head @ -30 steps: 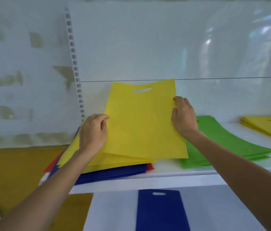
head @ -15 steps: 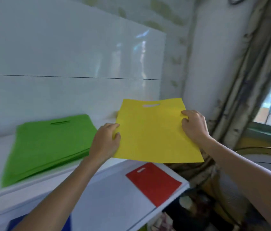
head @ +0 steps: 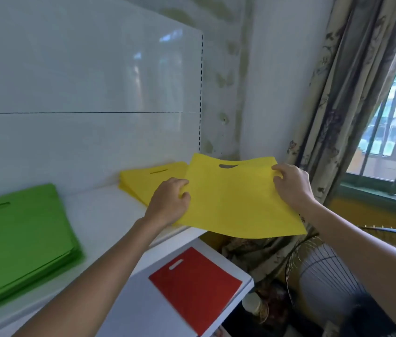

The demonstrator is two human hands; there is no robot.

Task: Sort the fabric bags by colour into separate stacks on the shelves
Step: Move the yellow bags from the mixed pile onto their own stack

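Note:
I hold a flat yellow fabric bag in the air with both hands, above the right end of the white upper shelf. My left hand pinches its left edge and my right hand grips its right edge near the handle slot. Behind and just left of it lies a stack of yellow bags on the shelf, partly covered by the held bag. A stack of green bags lies at the left of the same shelf. A single red bag lies on the lower shelf.
The shelf's white back panel rises behind the stacks. Right of the shelving are a patterned curtain, a barred window and a wire fan guard near the floor. Clutter fills the gap below the shelf end.
I have carried the yellow bag rightwards from the mixed pile, past the green stack, to over the yellow stack. The view has swung right with it.

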